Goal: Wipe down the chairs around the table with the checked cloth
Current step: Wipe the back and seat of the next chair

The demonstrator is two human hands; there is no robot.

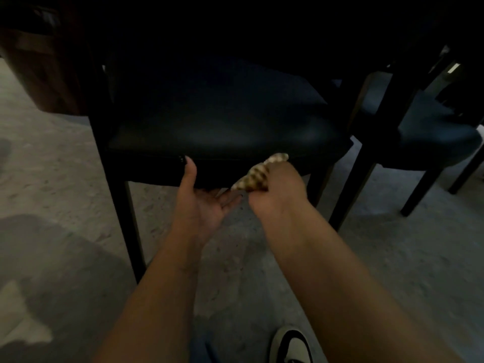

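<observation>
A dark chair (pixel 214 127) with a black padded seat stands straight ahead, its back lost in shadow. My right hand (pixel 277 189) grips the bunched checked cloth (pixel 259 174) just below the seat's front edge. My left hand (pixel 204 203) is open, palm up, its thumb touching the seat's front rail and its fingers reaching under it toward the cloth. A second dark chair (pixel 429 132) stands to the right.
The floor (pixel 52 163) is pale speckled stone. A brown wooden piece of furniture (pixel 44 66) stands at the back left. My shoe (pixel 290 347) shows at the bottom edge. Chair legs stand left and right of my arms.
</observation>
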